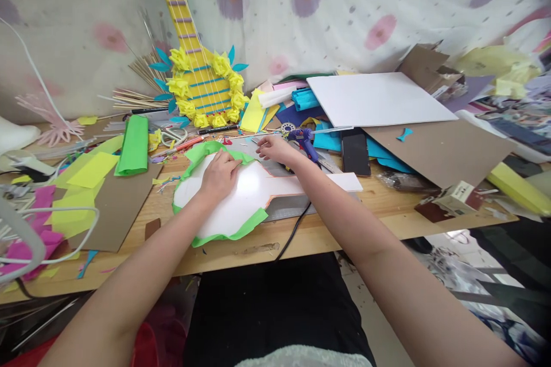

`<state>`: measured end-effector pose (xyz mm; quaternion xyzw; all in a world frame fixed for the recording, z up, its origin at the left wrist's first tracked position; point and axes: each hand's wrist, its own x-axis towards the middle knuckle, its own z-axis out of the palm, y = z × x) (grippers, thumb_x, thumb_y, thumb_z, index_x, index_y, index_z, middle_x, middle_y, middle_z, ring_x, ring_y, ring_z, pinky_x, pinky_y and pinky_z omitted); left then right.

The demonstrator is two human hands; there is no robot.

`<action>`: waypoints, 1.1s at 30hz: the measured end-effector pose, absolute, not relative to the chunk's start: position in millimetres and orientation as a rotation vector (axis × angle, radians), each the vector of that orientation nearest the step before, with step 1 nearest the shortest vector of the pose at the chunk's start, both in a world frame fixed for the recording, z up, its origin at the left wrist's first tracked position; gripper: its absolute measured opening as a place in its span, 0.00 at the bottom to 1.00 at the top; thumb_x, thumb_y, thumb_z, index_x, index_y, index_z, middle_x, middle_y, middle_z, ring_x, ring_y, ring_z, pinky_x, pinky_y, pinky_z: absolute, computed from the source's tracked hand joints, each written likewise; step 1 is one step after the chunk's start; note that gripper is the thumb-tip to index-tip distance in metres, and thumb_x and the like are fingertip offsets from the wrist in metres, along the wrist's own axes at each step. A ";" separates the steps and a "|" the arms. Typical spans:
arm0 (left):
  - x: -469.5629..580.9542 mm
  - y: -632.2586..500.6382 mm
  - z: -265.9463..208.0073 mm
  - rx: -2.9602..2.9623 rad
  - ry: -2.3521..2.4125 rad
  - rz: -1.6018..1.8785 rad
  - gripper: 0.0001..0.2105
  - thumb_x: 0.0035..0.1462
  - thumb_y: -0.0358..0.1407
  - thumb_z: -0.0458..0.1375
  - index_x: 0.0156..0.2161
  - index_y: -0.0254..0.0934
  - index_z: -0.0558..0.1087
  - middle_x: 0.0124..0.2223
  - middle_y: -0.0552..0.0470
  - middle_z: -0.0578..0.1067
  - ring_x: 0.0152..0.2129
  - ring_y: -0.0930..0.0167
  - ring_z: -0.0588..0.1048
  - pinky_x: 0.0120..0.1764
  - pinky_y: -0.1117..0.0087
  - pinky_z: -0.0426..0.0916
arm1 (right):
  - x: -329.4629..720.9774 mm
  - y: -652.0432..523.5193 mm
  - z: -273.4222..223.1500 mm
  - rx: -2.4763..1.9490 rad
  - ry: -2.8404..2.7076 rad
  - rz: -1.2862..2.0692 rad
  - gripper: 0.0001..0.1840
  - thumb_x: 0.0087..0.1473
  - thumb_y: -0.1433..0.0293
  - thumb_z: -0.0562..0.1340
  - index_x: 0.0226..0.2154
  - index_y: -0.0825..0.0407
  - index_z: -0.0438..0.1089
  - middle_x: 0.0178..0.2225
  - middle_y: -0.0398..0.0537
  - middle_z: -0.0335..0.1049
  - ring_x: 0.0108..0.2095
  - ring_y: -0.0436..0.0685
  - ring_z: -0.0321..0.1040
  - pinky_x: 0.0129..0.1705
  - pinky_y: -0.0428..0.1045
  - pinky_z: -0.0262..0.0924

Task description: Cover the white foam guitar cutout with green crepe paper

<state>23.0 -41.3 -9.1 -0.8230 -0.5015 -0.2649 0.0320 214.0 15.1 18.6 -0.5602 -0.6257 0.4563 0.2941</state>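
A white guitar-shaped board (253,186) lies flat on the table, its neck pointing right. Green crepe paper (235,233) is folded around the edge of its rounded body. My left hand (220,175) lies on the board, fingers stretched toward the green paper at the far edge. Just beyond the board, my right hand (275,150) hovers with curled fingers, close to the green paper's right end. A thin grey tip shows by those fingers; what they hold cannot be made out. Right of that hand lies a blue glue gun (302,139).
A yellow paper-flowered guitar (204,83) leans against the curtain. Around lie a green crepe roll (132,146), scissors (173,136), a phone (355,152), a white board (379,100), cardboard (443,146) and a small box (450,200). A black cord (295,229) crosses the table's front edge.
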 end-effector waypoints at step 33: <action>23.6 -44.6 -9.5 -2.382 -1.490 -0.792 0.11 0.59 0.30 0.48 0.37 0.33 0.74 0.41 0.43 0.74 0.42 0.61 0.71 0.48 0.59 0.66 | 199.3 -45.9 21.4 -1.492 -2.386 0.245 0.36 0.50 0.81 0.47 0.63 0.59 0.47 0.55 0.59 0.65 0.49 0.61 0.68 0.48 0.55 0.63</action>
